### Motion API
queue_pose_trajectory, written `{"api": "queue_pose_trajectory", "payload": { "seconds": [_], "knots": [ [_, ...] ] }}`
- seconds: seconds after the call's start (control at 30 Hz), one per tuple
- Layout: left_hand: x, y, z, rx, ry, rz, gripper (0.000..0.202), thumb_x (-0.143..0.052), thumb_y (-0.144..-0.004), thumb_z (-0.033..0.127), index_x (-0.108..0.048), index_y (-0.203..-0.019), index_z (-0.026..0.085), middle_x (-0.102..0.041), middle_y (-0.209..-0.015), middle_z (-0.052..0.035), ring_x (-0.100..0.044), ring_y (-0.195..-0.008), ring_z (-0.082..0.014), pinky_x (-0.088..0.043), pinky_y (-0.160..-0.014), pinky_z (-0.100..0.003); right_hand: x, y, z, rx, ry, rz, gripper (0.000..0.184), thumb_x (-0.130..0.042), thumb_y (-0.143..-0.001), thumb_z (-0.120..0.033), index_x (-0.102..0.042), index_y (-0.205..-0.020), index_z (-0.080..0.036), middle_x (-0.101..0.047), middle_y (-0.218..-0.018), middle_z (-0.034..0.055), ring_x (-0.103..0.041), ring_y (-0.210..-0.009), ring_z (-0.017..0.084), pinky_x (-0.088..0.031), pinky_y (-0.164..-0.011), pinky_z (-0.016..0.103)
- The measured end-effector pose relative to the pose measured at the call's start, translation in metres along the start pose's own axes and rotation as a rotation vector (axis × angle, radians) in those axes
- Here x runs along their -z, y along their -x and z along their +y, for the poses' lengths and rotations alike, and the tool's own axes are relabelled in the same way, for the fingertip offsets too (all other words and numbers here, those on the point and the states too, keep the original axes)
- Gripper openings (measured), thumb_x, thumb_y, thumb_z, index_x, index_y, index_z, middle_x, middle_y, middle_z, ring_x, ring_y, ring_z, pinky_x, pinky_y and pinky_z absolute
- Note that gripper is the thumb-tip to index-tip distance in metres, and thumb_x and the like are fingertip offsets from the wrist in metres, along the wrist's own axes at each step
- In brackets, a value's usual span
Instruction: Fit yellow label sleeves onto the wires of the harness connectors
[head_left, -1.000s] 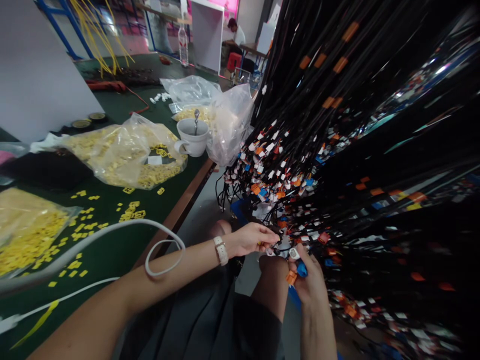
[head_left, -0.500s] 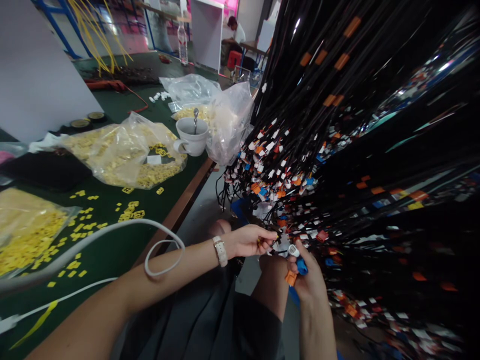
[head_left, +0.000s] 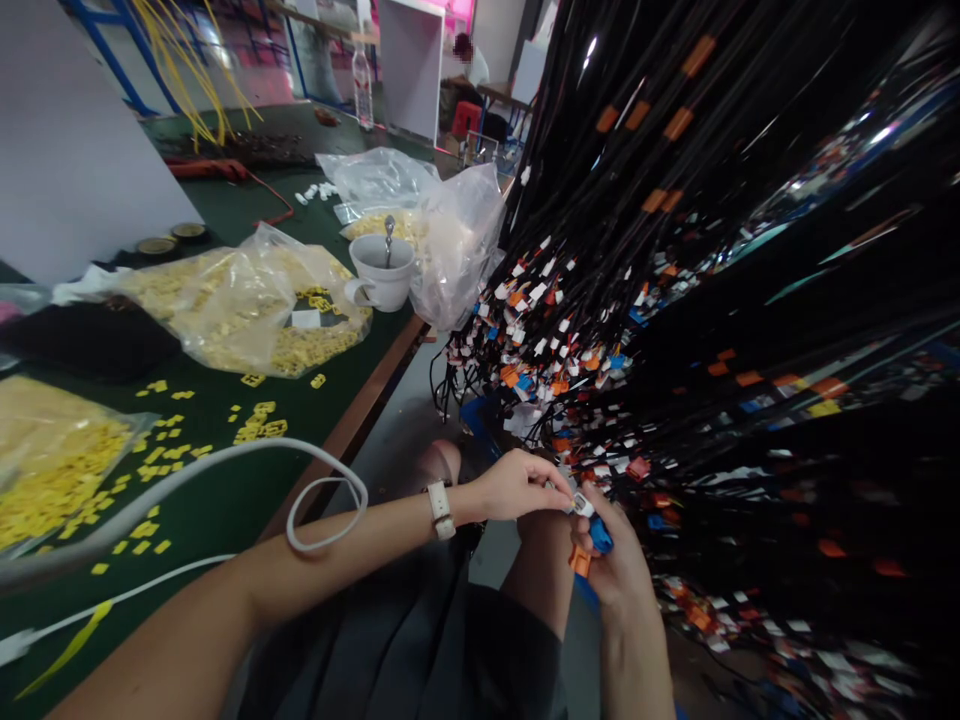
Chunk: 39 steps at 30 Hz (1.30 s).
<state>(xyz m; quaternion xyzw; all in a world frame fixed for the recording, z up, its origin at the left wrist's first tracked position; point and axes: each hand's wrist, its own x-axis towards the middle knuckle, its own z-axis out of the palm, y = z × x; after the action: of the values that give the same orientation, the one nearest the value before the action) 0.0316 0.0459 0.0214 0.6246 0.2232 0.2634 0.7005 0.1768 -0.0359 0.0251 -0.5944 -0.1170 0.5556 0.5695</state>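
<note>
A thick bundle of black wires (head_left: 675, 250) hangs at the right, each wire ending in a white, orange, red or blue connector. My right hand (head_left: 611, 565) is closed round a few of these connectors, a blue one (head_left: 600, 535), an orange one (head_left: 580, 561) and a white one (head_left: 583, 508). My left hand (head_left: 517, 485), with a white watch on the wrist, pinches at the white connector held by the right hand. Both hands work low over my knees, at the bundle's lower left edge.
A green table (head_left: 225, 490) at the left carries clear bags of small yellow parts (head_left: 240, 310), loose yellow parts, a white cup with a spoon (head_left: 382, 272) and a white cable loop (head_left: 322, 500). A person sits at a far desk (head_left: 465, 60).
My left hand has closed in onto the white connector in my right hand. The view has shifted slightly.
</note>
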Motion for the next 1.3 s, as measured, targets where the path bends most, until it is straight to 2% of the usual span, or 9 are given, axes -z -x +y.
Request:
{"api": "queue_pose_trajectory", "payload": {
  "seconds": [0.2,0.33,0.5,0.77,0.97,1.2,1.3],
  "knots": [
    [-0.0045,0.0052,0.0051,-0.112,-0.174,0.075,0.022,-0.061,-0.077,0.031,-0.071,-0.085,0.014,-0.064,-0.066,-0.0017,-0.047,-0.055,-0.0076,-0.033,-0.053,-0.018,-0.0021,0.0015,0.0007,0.001,-0.011,-0.049,0.031,-0.075,-0.063,-0.038,-0.055,-0.068,-0.015,-0.049,-0.043,-0.0049,-0.034,-0.030,0.002,-0.021,-0.029,0.011],
    [-0.0053,0.0068,0.0081,-0.144,-0.180,0.057,0.020,-0.058,-0.079,0.027,-0.071,-0.087,0.014,-0.069,-0.082,-0.0045,-0.057,-0.068,-0.0103,-0.040,-0.063,-0.017,-0.0048,0.0023,0.0015,-0.002,-0.043,-0.067,0.032,-0.077,-0.060,-0.036,-0.054,-0.068,-0.015,-0.049,-0.043,-0.0048,-0.034,-0.030,0.002,-0.021,-0.029,0.011],
    [-0.0041,0.0067,0.0079,-0.214,-0.217,0.056,0.018,-0.057,-0.080,0.025,-0.070,-0.087,0.015,-0.070,-0.085,-0.0044,-0.061,-0.077,-0.0115,-0.043,-0.073,-0.018,-0.0078,0.0040,0.0016,0.009,-0.049,-0.068,0.033,-0.078,-0.058,-0.035,-0.054,-0.068,-0.015,-0.049,-0.042,-0.0045,-0.033,-0.030,0.002,-0.021,-0.029,0.011],
    [-0.0017,0.0057,0.0080,-0.266,-0.319,0.030,0.018,-0.054,-0.082,0.023,-0.070,-0.087,0.015,-0.070,-0.087,-0.0042,-0.062,-0.080,-0.0113,-0.042,-0.076,-0.018,-0.0070,0.0057,0.0018,0.008,-0.051,-0.073,0.032,-0.078,-0.058,-0.035,-0.055,-0.067,-0.015,-0.049,-0.043,-0.0048,-0.033,-0.030,0.002,-0.022,-0.028,0.011],
    [0.0006,0.0040,0.0065,-0.245,-0.363,0.005,0.018,-0.056,-0.081,0.024,-0.070,-0.088,0.016,-0.070,-0.087,-0.0034,-0.062,-0.078,-0.0116,-0.042,-0.072,-0.018,-0.0071,0.0077,0.0014,0.030,0.000,-0.062,0.033,-0.077,-0.060,-0.038,-0.053,-0.070,-0.017,-0.049,-0.043,-0.0051,-0.034,-0.030,0.003,-0.024,-0.029,0.011],
    [0.0024,0.0037,0.0072,-0.252,-0.314,-0.059,0.017,-0.057,-0.080,0.024,-0.070,-0.086,0.015,-0.069,-0.083,-0.0028,-0.059,-0.075,-0.0100,-0.040,-0.071,-0.017,-0.0043,0.0081,0.0024,0.042,0.031,-0.064,0.036,-0.078,-0.058,-0.037,-0.051,-0.072,-0.018,-0.051,-0.045,-0.0053,-0.037,-0.031,0.003,-0.025,-0.028,0.011],
    [0.0022,0.0036,0.0078,-0.216,-0.306,-0.033,0.016,-0.058,-0.079,0.026,-0.069,-0.084,0.015,-0.064,-0.072,-0.0002,-0.053,-0.064,-0.0074,-0.037,-0.062,-0.016,-0.0031,0.0077,0.0032,0.051,0.054,-0.080,0.034,-0.075,-0.063,-0.040,-0.050,-0.073,-0.018,-0.051,-0.045,-0.0047,-0.037,-0.031,0.003,-0.026,-0.029,0.011]
  ]
}}
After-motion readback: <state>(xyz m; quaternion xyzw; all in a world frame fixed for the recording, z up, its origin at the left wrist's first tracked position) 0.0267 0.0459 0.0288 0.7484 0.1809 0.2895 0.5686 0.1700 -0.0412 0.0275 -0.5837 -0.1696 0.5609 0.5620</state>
